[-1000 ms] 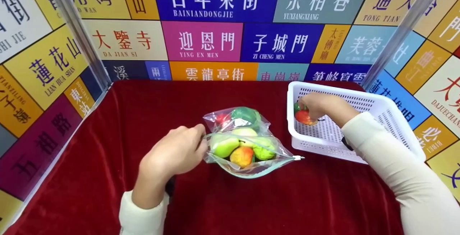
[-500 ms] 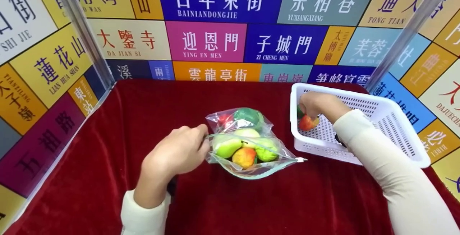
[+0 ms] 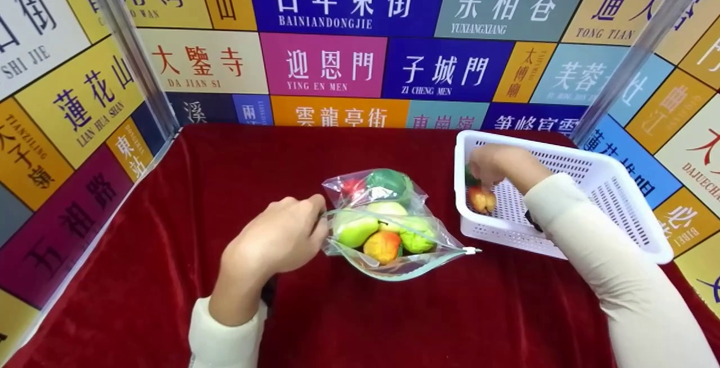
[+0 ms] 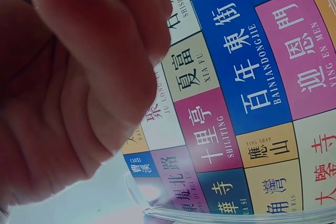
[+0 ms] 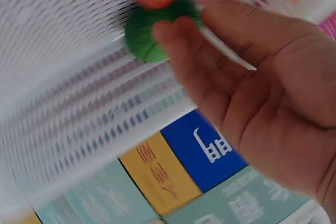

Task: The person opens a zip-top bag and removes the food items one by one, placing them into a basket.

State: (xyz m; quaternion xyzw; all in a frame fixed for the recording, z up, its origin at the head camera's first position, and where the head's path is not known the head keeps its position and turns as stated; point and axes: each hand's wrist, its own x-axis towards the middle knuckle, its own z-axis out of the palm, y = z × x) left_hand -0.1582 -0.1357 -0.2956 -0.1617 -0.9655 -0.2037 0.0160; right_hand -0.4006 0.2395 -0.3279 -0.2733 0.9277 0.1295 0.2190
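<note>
A wall (image 3: 315, 64) of lettered panels is rising around a surface that a red cloth (image 3: 450, 317) is covering. Clear posts (image 3: 633, 58) are standing near the far corners, overlapping some lettering. The right sleeve (image 3: 596, 244) is crossing the near rim of the white basket (image 3: 619, 168), blocking part of its interior. The basket is standing at far right, its long sides slanting nearer toward the right. Left of it, the clear bag (image 3: 419, 265) is lying mid-cloth, its mouth gaping toward the wearer; the mouth's long axis is running left to right, the right end slightly nearer. The left hand (image 3: 275, 238) is gripping the bag's left edge. The right hand (image 3: 503, 165) is reaching into the basket, thumb and fingers apart, grasping nothing; fingertip contact cannot be told. The bag is holding a round green item (image 3: 388, 186), a pear (image 3: 355, 233), a pale fruit (image 3: 386, 209), a leafy item (image 3: 417, 237), a red-yellow fruit (image 3: 382, 247) and a red item (image 3: 354, 187). The basket is holding a green ball (image 5: 142, 38) and, just beside it, a peach (image 3: 482, 201).
</note>
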